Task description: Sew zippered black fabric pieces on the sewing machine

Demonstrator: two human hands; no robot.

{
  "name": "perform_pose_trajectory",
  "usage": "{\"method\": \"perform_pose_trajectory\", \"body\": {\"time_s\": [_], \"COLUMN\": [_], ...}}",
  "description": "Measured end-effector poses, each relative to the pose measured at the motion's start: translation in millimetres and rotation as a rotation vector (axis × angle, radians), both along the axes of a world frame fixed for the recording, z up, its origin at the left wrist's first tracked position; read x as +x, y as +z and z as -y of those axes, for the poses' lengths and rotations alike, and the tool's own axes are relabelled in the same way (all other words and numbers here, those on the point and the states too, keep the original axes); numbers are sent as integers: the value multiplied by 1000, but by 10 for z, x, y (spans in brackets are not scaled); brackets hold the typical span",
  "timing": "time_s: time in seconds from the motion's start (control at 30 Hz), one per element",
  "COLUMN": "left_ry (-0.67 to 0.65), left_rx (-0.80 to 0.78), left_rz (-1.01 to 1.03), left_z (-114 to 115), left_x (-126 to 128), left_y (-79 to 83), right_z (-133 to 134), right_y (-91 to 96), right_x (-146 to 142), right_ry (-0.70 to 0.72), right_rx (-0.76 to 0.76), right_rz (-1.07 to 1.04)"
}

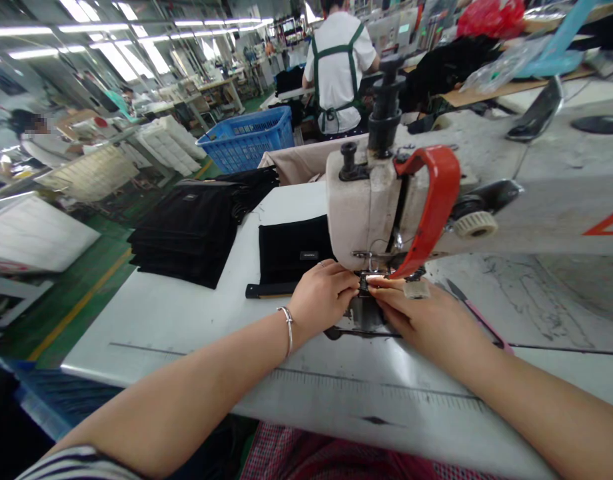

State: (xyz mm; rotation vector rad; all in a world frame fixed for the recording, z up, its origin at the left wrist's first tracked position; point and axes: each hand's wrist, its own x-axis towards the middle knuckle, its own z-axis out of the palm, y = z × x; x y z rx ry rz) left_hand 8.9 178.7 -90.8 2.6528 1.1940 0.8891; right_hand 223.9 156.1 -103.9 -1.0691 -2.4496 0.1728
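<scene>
A flat black fabric piece [286, 250] with a small label lies partly behind the head of a sewing machine [354, 213]. Along its near edge runs a black strip [266, 291]. My left hand [324, 297], with a bracelet at the wrist, presses on this edge, its fingers bunched together left of the needle area. Just right of the presser foot, my right hand [429, 317] has its fingertips closed together close to the left ones. What those right fingertips hold is hidden. A red curved guard [439, 200] rises above them.
Pink-handled snips [486, 323] lie beside my right hand. A stack of black fabric pieces [186, 227] sits at the table's left side. Beyond are a blue basket [251, 137] and a person in a white shirt [339, 73]. Ruler markings [376, 389] run along the tabletop's front.
</scene>
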Motion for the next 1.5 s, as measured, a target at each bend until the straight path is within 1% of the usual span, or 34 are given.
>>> {"method": "perform_pose_trajectory", "body": {"time_s": [0.1,0.27,0.4,0.6,0.67,0.77,0.87,0.97,1.0,1.1,1.23,1.33,1.4,1.43,1.5], "left_ry": [4,16,22,36,44,48,36,25,35,41,65,63,92,114,136], "left_rx": [-15,-25,-7,-18,-28,-36,-14,-6,-45,-145,-177,-179,-150,-144,-174], "left_rz": [4,12,20,8,-1,-5,14,34,28,28,11,-62,-166,-233,-375], "left_z": [-3,-22,-29,-34,-41,-44,-20,21,33,44,-15,-34,51,139,423], "left_x": [-4,-6,-3,1,0,-1,4,-3,-10,-23,-15,-81,-219,-318,-558], "left_y": [-25,-58,-53,-48,-57,-58,-16,23,23,-18,-57,38,150,203,273], "right_z": [13,-10,-27,-12,-11,-5,21,38,35,15,-2,9,18,20,10], "right_y": [16,-20,-37,-15,-14,-3,34,57,55,29,12,12,3,-7,-36], "right_x": [-12,-12,-18,-32,-33,-42,-68,-108,-120,-141,-136,-110,-79,-59,-5], "right_ry": [-22,-4,-9,-22,-27,-26,-32,-35,-33,-37,-57,-51,-36,-26,-5], "right_rx": [16,20,18,15,0,-75,-110,-77,-65,-32,3,26,38,43,48], "right_rz": [-16,-22,-40,-30,-42,-84,-107,-94,-90,-85,-104,-132,-161,-178,-212]}}
